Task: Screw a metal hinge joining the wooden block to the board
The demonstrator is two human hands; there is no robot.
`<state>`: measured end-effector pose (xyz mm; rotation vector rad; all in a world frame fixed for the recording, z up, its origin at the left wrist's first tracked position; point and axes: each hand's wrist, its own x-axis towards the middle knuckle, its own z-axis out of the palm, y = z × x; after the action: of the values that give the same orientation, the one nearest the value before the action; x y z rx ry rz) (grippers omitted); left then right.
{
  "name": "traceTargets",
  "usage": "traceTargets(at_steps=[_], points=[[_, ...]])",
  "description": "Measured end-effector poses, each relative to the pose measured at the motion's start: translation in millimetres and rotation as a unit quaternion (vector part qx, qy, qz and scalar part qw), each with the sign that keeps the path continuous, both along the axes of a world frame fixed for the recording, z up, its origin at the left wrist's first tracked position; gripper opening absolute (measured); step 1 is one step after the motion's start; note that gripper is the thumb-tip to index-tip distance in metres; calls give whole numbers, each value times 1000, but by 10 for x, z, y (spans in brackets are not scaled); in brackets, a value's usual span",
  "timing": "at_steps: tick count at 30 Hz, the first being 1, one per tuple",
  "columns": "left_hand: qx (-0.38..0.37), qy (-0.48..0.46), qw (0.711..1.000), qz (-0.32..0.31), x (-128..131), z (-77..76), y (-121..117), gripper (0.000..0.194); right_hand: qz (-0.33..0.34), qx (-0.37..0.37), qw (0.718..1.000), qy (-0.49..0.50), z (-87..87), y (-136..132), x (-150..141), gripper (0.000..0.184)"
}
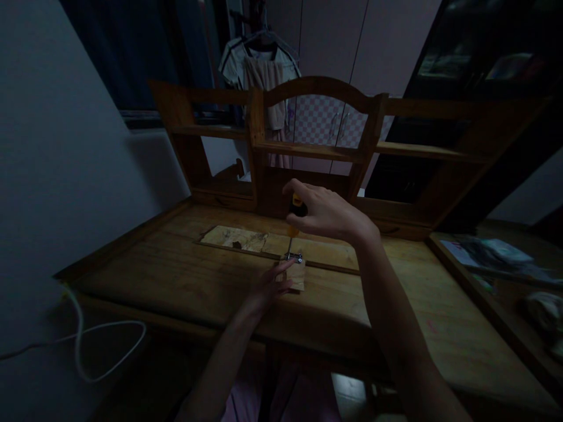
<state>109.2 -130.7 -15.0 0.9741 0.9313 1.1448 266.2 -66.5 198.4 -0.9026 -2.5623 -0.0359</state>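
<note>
My right hand (323,212) is closed round the yellow and black handle of a screwdriver (295,212), held upright. Its thin shaft points down onto a small metal fitting (294,256) at the top of a small wooden block (298,274). My left hand (271,285) rests on the wooden desk (176,275), its fingers pressed against the left side of the block. The block lies just in front of a long recessed panel (246,239) set in the desk top.
A wooden shelf unit (316,149) rises at the back of the desk. Clothes on a hanger (261,64) hang behind it. A white cable (88,346) loops at the left. Papers and objects (488,255) lie on a side surface at the right.
</note>
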Motion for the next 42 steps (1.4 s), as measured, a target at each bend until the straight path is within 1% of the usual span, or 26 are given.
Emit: traceTargets(at_steps=[2, 4, 6, 7, 9, 11, 13, 16, 17, 19, 21, 23, 25, 27, 30, 33, 37, 42], points=[[6, 1, 1000, -4, 0, 11, -6, 63, 15, -11, 1000, -2, 8, 0, 13, 41], [3, 4, 1000, 0, 4, 18, -9, 63, 23, -12, 1000, 0, 4, 2, 17, 35], [-7, 9, 1000, 6, 12, 32, -13, 63, 11, -1, 1000, 3, -7, 2, 14, 29], [-11, 8, 1000, 8, 16, 42, -15, 63, -2, 6, 1000, 3, -10, 0, 13, 29], [-11, 1, 1000, 8, 25, 65, -23, 63, -23, 11, 1000, 1, -6, -9, 19, 36], [-3, -11, 1000, 4, 30, 78, -27, 62, -20, 1, 1000, -1, 10, -19, 35, 45], [-1, -13, 1000, 1, 28, 70, -23, 61, 6, -19, 1000, -3, 27, -27, 50, 48], [-3, -5, 1000, 5, 14, 23, -6, 60, 39, -37, 999, 3, 25, -36, 43, 43], [-2, -6, 1000, 4, 8, 4, 0, 60, 40, -38, 998, 7, 16, -40, 35, 41], [4, -13, 1000, -4, -5, -27, 7, 59, 22, -33, 999, 12, -5, -47, 16, 40], [12, -14, 1000, -13, -15, -40, 7, 59, -10, -23, 1000, 7, -19, -53, 7, 41], [16, -7, 1000, -13, -16, -34, 1, 58, -21, -14, 1000, -2, -19, -54, 12, 43], [12, -1, 1000, -7, -9, -16, -3, 58, -6, -13, 1000, -8, -9, -50, 23, 39], [0, 3, 1000, 2, 4, 1, -3, 59, 16, -19, 1000, -9, 3, -47, 34, 31], [-11, -3, 1000, 1, 18, -1, 6, 58, 22, -25, 999, -5, 12, -47, 55, 21], [-9, -15, 1000, 0, 16, -34, 12, 57, 26, -33, 999, -8, 20, -53, 93, 20], [9, -7, 1000, 6, 4, -63, 4, 54, 41, -36, 999, 0, 53, -72, 148, 19], [-2, -13, 1000, 6, 4, -42, 4, 56, 27, -44, 999, 9, 115, -107, 195, 27]])
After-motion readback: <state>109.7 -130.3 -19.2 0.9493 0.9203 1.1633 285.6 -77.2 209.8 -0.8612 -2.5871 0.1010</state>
